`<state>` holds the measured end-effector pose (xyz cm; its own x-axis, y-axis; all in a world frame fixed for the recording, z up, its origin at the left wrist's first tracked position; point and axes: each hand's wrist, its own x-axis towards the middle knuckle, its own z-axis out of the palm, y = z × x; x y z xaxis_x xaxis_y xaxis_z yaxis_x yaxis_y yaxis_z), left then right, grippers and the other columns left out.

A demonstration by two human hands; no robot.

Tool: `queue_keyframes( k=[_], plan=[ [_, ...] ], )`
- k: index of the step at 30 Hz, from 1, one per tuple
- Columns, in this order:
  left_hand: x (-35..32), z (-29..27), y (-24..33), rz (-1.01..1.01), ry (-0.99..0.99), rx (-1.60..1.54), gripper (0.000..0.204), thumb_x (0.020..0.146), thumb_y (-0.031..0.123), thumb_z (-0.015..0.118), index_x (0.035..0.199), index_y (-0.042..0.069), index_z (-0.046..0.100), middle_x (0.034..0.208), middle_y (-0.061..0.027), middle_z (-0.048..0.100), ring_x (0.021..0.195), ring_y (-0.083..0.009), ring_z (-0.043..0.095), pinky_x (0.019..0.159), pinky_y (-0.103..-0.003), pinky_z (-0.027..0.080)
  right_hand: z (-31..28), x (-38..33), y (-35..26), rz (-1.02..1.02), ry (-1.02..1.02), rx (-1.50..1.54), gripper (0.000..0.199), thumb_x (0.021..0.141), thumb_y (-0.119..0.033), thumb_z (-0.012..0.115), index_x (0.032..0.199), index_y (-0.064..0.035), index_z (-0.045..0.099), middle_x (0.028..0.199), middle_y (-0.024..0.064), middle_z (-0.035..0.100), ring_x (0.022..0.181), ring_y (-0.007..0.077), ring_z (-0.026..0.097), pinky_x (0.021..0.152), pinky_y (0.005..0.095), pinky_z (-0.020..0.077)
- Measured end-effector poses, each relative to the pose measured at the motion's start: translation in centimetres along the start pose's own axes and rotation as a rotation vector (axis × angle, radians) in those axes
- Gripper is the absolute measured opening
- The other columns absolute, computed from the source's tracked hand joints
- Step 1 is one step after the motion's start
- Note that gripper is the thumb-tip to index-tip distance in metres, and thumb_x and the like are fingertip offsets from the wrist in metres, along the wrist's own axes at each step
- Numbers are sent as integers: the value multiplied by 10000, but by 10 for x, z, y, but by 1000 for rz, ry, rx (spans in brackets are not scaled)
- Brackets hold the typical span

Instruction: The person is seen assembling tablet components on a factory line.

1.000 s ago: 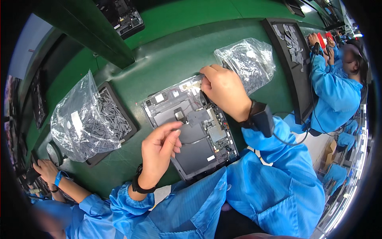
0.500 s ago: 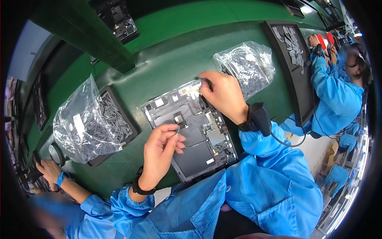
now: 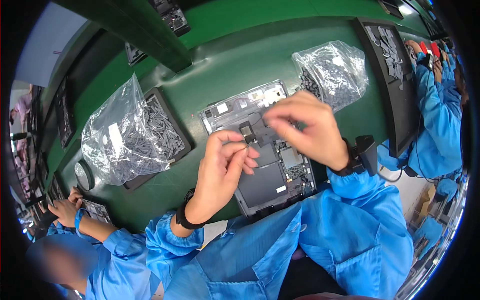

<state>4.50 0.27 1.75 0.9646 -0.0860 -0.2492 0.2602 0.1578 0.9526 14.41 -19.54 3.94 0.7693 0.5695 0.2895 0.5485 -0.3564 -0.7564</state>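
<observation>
An opened laptop base (image 3: 257, 180), with its circuit board (image 3: 295, 170) and inner parts bare, lies on the green table in front of me. Over its left middle, my left hand (image 3: 222, 175) pinches thumb and forefinger together; a tiny dark sliver shows at the tips, too small to name. My right hand (image 3: 312, 125) hovers above the base's upper right part, fingers bent toward the left and smeared by motion. Whether it holds anything is hidden. Just beyond the left fingertips sits a small dark square part (image 3: 246, 130) on the base.
Left of the base, a clear bag (image 3: 117, 145) of small dark strips rests on a black tray (image 3: 182, 132). Another clear bag (image 3: 332, 75) of dark pieces lies at the far right, beside a long black tray (image 3: 392, 107) with grey pieces. Co-workers' arms (image 3: 95, 232) are at both sides.
My right hand has left the laptop's far right corner and come nearer to my left hand. The left hand keeps its pinch over the base. The whole view has shifted.
</observation>
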Motion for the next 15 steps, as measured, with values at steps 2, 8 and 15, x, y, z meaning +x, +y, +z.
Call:
queue_keyframes(
  k=[2, 8, 15],
  plan=[
    [1, 0, 5, -6, -46, 95, 268, 995, -7, 468, 1221, 17, 327, 956, -176, 649, 769, -170, 641, 684, -291, 547, 7, -1, -7, -12, -13, 83, 137, 760, -61, 728, 892, -53, 691, 889, 55, 674, 801, 263, 611, 712, 374, 494],
    [7, 8, 11, 189, -75, 285, 284, 977, -34, 479, 1233, 14, 368, 933, -128, 688, 772, -162, 664, 653, -273, 548, 4, -1, -8, -218, -29, 13, 131, 778, -71, 736, 900, -49, 693, 813, 55, 644, 725, 216, 607, 642, 306, 493],
    [16, 18, 20, 61, -115, -219, 292, 978, -27, 483, 1242, 22, 369, 903, -115, 679, 764, -138, 655, 646, -255, 544, 9, -12, -9, 370, 23, 681, 143, 835, -84, 728, 965, -25, 717, 796, 49, 672, 680, 83, 609, 605, 228, 485]
  ],
)
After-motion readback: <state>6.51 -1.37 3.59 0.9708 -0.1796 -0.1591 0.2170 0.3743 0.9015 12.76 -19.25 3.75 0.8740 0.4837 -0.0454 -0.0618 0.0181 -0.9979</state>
